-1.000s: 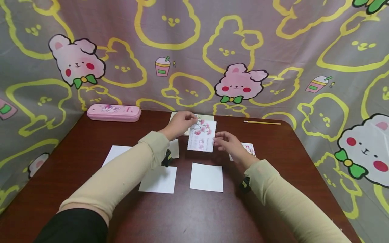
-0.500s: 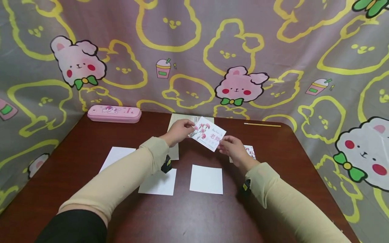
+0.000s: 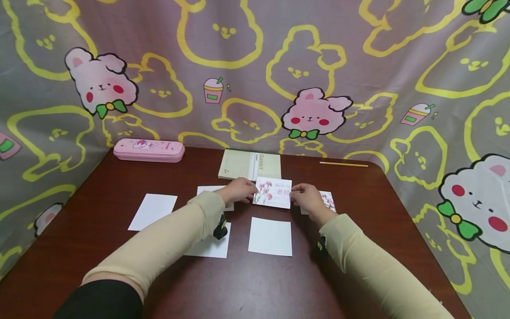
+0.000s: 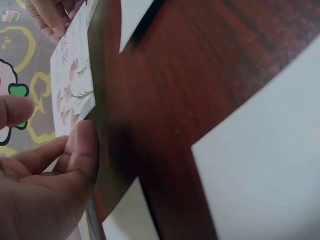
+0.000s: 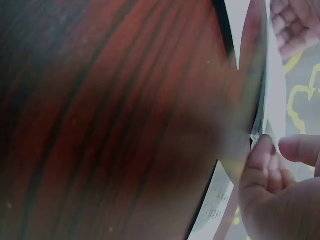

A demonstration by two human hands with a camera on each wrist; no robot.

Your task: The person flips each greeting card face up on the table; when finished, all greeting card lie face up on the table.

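A white greeting card [image 3: 272, 199] with pink flowers and red Chinese characters is held between both hands, its picture facing me. My left hand [image 3: 239, 190] pinches the card's left edge with thumb and fingers. At the right edge, my right hand [image 3: 311, 199] pinches it the same way. In the left wrist view the card [image 4: 75, 75] stretches from the left fingers to the other hand. Seen from the right wrist, it is nearly edge-on beside my right hand [image 5: 275, 180]. Whether its lower edge touches the table cannot be told.
White sheets lie on the brown table: one square sheet [image 3: 271, 237] in front, another sheet [image 3: 153, 212] at left, others partly under the left arm. Behind are a notebook [image 3: 239, 164], a pink pencil case [image 3: 149, 150] and a pencil [image 3: 344, 164]. Another flowered card [image 3: 328, 201] lies partly behind the right hand.
The greeting card has turned from upright, through a tilt, to lying sideways with its text level. Both hands have come lower with it, uncovering the notebook.
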